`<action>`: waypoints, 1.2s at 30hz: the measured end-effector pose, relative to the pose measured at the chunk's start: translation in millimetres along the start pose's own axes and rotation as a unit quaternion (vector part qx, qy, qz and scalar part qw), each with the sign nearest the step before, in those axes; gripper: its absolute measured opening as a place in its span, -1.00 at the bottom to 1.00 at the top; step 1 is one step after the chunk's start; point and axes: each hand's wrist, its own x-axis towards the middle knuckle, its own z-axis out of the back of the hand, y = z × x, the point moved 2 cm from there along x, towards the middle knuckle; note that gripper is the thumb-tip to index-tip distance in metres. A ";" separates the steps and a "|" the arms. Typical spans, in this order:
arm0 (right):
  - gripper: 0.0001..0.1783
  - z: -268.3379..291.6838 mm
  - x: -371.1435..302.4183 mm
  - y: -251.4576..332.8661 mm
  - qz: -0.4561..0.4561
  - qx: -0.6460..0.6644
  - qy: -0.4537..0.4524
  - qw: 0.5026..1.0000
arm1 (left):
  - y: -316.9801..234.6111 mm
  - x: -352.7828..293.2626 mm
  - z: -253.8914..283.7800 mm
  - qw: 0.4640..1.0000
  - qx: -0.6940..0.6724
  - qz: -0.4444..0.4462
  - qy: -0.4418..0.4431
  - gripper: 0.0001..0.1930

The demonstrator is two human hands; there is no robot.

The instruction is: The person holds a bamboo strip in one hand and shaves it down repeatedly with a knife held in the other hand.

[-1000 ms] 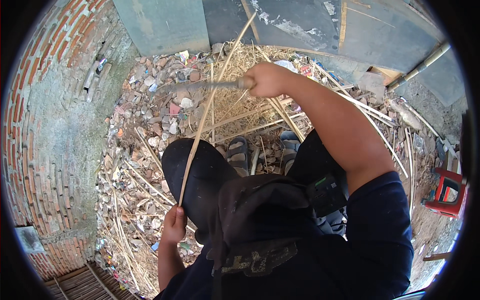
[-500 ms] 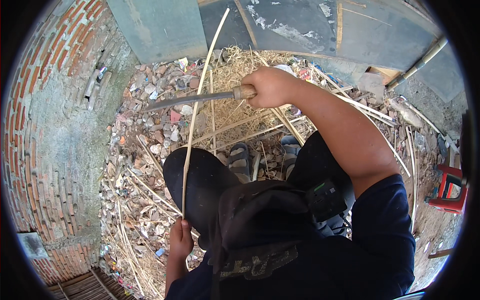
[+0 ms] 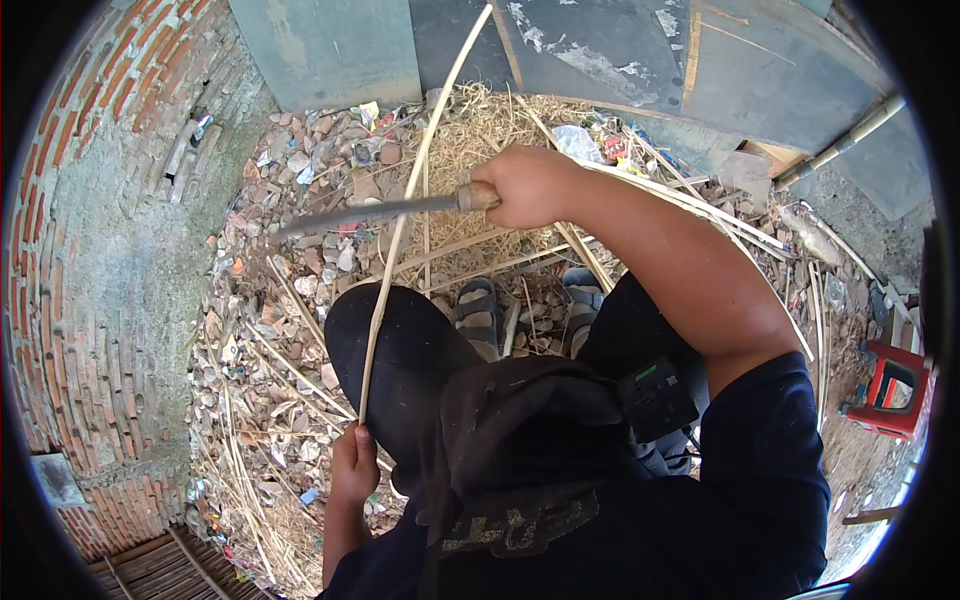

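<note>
So I'm mid-scrape here, or that's how I'd read it: working a long pale strip (image 3: pixel 419 165) with a big knife (image 3: pixel 360 215). The strip runs from by my left hip, up over my left knee (image 3: pixel 420 330) and out in front of me, bowing a bit toward its far end. The blade lies across it past the knee, but I can't tell from this angle whether it's biting in or just resting against it, and the tip is blurry.

Next stroke, I'd say, calls for a steady, shallow blade angle and a firm hold on the near end so the strip doesn't roll off the knee.

Hands: my right hand (image 3: pixel 525 187) is wrapped tight round the wooden handle (image 3: pixel 477 196), no gap in the fingers that I can see. My left hand (image 3: pixel 352 466) is closed on the strip's near end, thumb along the top, though I can't make out whether any strip pokes out behind it. More loose strips (image 3: pixel 294 297) lie on the rubble beside me, with a straw-like pile (image 3: pixel 480 120) ahead of my feet
</note>
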 end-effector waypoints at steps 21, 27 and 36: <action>-0.82 -14.8 10.0 1.4 0.005 -0.043 0.000 0.999 | -22.4 2.0 -2.7 0.984 0.158 -0.065 -0.051 -0.53; -0.80 -9.6 12.9 2.8 -0.028 -0.048 0.040 0.998 | -28.0 2.0 -2.2 0.988 0.140 -0.043 -0.054 -0.53; -0.81 -8.3 5.5 16.8 -0.030 -0.054 0.032 0.998 | -26.5 -5.1 -3.5 0.991 0.123 -0.027 -0.049 -0.53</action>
